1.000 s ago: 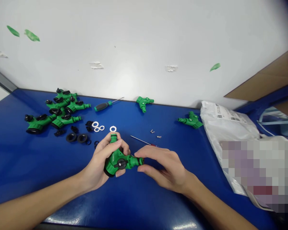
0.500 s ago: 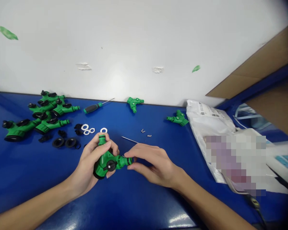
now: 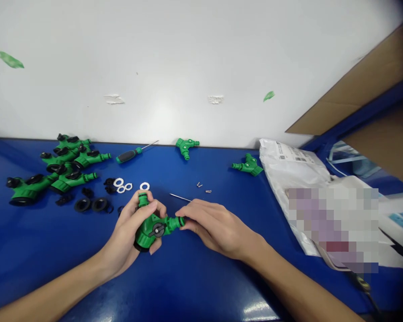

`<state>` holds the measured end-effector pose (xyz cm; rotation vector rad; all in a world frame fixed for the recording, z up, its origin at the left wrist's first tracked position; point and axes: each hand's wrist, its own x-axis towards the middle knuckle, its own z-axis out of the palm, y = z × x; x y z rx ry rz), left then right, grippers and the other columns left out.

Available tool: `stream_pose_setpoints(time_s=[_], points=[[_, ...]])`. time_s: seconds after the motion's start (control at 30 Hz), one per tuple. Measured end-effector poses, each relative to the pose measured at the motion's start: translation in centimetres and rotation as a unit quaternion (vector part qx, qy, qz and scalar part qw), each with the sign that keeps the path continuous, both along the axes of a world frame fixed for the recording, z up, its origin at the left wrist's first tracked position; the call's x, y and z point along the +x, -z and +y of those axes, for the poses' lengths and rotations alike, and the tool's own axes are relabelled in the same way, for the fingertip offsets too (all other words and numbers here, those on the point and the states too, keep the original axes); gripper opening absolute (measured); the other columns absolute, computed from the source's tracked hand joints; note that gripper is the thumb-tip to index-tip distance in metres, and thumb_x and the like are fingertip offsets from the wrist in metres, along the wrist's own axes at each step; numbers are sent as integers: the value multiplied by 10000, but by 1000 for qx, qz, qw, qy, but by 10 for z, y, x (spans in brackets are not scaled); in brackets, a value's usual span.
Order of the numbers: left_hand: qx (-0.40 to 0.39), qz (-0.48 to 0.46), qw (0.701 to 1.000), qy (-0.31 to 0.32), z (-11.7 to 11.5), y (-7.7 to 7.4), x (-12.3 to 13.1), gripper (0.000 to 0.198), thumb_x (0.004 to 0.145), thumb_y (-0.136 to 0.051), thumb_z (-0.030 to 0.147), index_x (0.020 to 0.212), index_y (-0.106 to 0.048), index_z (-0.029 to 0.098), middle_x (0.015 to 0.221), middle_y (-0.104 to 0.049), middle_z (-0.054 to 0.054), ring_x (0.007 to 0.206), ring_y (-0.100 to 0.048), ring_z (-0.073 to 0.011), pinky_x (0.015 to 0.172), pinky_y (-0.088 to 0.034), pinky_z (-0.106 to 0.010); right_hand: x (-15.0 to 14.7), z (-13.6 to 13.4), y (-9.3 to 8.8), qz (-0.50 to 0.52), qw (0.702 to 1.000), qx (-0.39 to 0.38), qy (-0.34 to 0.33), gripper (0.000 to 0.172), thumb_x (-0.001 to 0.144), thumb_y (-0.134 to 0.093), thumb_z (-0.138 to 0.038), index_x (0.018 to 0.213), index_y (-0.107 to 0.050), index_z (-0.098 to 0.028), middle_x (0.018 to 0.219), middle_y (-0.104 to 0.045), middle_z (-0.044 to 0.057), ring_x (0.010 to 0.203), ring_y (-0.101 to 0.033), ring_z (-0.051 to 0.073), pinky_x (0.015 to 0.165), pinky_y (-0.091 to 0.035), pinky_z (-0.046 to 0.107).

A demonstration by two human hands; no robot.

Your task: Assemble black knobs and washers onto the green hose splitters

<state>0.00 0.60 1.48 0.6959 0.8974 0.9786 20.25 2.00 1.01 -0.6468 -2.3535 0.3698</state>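
A green Y-shaped hose splitter (image 3: 147, 236) with a black valve knob on its front rests in my left hand (image 3: 129, 228), whose fingers and thumb wrap round its body and upper branch. My right hand (image 3: 218, 226) has its fingertips closed at the tip of the splitter's right branch, by a black ring. Whether those fingertips also hold a small part is hidden. Just behind the right hand, a thin metal shaft (image 3: 179, 197) shows; its other end is covered by the hand.
Several green splitters with black knobs (image 3: 69, 176) stand at left, beside black caps (image 3: 100, 204) and white rings (image 3: 118, 182). A screwdriver (image 3: 129, 155), two knobless splitters (image 3: 187, 147), small screws (image 3: 208, 191) and a white plastic bag (image 3: 289, 179) lie farther back and right.
My right fingertips have shifted slightly outward, from round the right branch's end to its tip. The splitter stays in my left hand. The camera view has moved a little.
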Motion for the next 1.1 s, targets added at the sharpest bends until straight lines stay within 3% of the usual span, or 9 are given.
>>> stream_pose_setpoints(time_s=[0.17, 0.4, 0.5, 0.6, 0.7, 0.8, 0.93, 1.1], points=[[-7, 13, 1000, 13, 0, -1, 1, 190, 906, -608, 328, 862, -447, 235, 750, -549, 24, 560, -466, -118, 326, -425, -171, 2, 1, -2, -35, 999, -4, 9, 230, 1057, -371, -243, 1007, -566, -131, 754, -647, 55, 639, -580, 141, 570, -509, 248], [-61, 3, 998, 20, 1, -3, 1, 132, 928, -564, 314, 888, -471, 230, 745, -546, 13, 582, -472, -125, 338, -433, -173, 2, 0, -3, -14, 996, -87, 2, 225, 1047, -414, -285, 978, -583, -154, 782, -677, 45, 652, -615, 130, 607, -524, 238], [-84, -15, 996, 29, 2, -3, 1, 122, 928, -562, 322, 918, -490, 224, 753, -560, 8, 560, -485, -119, 336, -441, -176, 2, 0, -1, 29, 995, -96, -15, 178, 1030, -469, -260, 1125, -582, -160, 839, -708, 41, 718, -652, 130, 663, -546, 243], [-100, -34, 993, 44, 2, -2, 0, 142, 924, -568, 347, 944, -500, 224, 766, -579, 2, 542, -512, -122, 304, -430, -168, 2, 0, 1, 67, 995, -63, -41, 267, 1029, -467, -227, 1279, -533, -158, 892, -717, 61, 779, -664, 138, 699, -562, 263], [-115, -56, 989, 73, 4, -1, -1, 194, 915, -578, 399, 952, -499, 225, 761, -602, -8, 546, -562, -144, 270, -421, -164, 2, 1, 0, 70, 996, -39, -41, 228, 1037, -444, -241, 1202, -577, -158, 892, -723, 76, 768, -665, 143, 685, -568, 266], [-124, -86, 982, 110, 4, 1, -3, 257, 907, -578, 454, 991, -504, 223, 761, -627, -18, 545, -615, -163, 287, -464, -189, 3, 0, -3, 73, 995, -63, -13, 189, 1034, -458, -277, 1093, -603, -171, 840, -724, 50, 718, -670, 126, 662, -562, 232], [-134, -92, 971, 173, 3, 4, -6, 435, 910, -546, 531, 1210, -479, 223, 712, -662, -47, 557, -661, -192, 321, -502, -200, 4, -2, -5, 127, 986, -104, 14, 137, 1003, -537, -295, 986, -618, -186, 802, -723, 24, 671, -676, 105, 632, -540, 190], [-167, -62, 951, 254, 3, 6, -6, 522, 950, -470, 533, 1375, -415, 236, 680, -670, -44, 431, -603, -151, 268, -423, -158, 1, -7, -3, 180, 975, -126, -3, 183, 997, -543, -321, 961, -639, -170, 780, -714, 43, 651, -660, 118, 612, -542, 215]])
